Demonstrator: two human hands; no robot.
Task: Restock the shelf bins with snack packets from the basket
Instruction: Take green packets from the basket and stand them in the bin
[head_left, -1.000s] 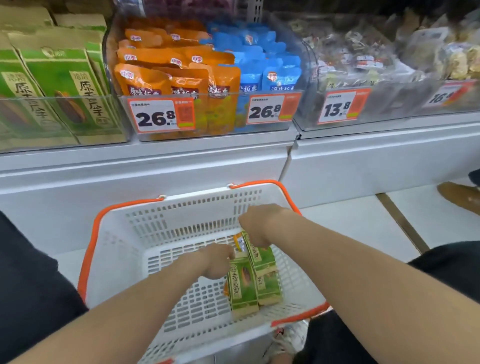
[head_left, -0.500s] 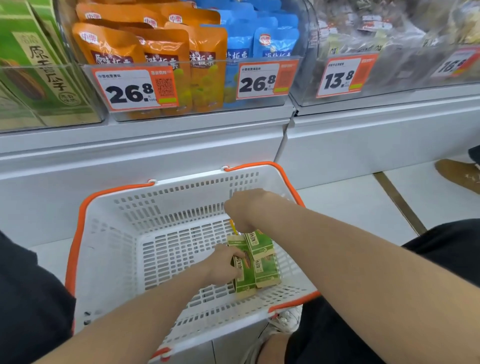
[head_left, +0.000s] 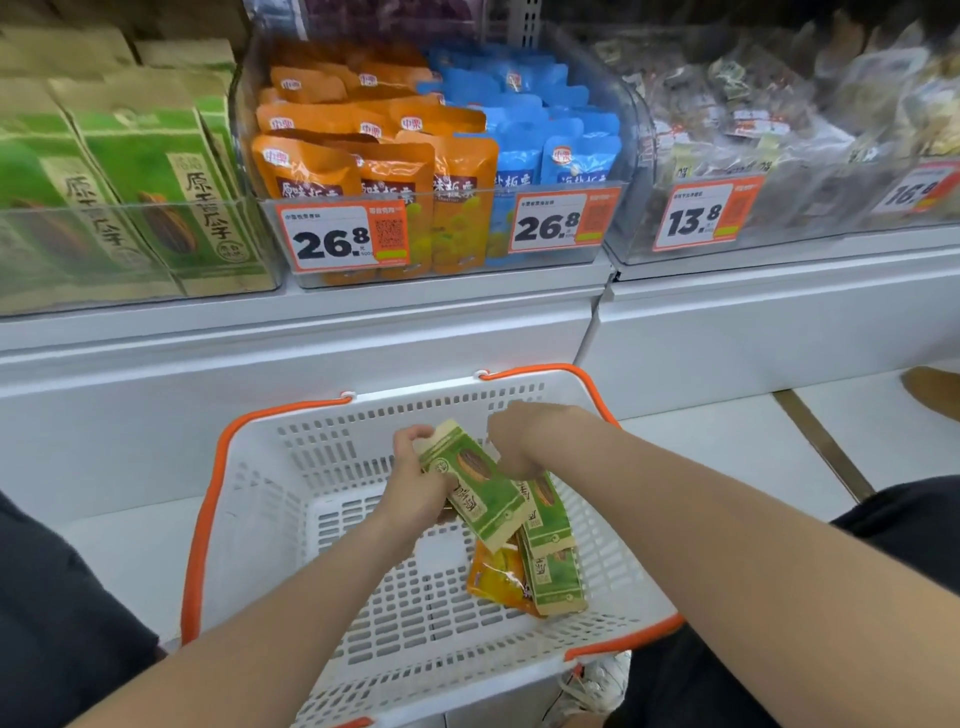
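Note:
A white basket (head_left: 270, 519) with orange handles stands on the floor under the shelf. My left hand (head_left: 418, 478) grips a green snack packet (head_left: 475, 486), lifted and tilted above the basket floor. My right hand (head_left: 519, 439) holds the top of further green packets (head_left: 550, 551) hanging down behind it; its fingers are hidden. An orange packet (head_left: 498, 577) lies on the basket floor beneath them. On the shelf, the left bin (head_left: 130, 244) holds matching green packets.
The middle clear bin (head_left: 457, 265) holds orange and blue packets behind 26.8 price tags. A right bin (head_left: 779, 244) holds clear-wrapped snacks, tagged 13.8. A shoe (head_left: 935, 389) stands on the floor at far right. Dark clothing lies at both lower corners.
My left hand has lifted one green packet up out of the stack, uncovering the orange packet below. My right hand stays on the other green packets. The view has tilted up.

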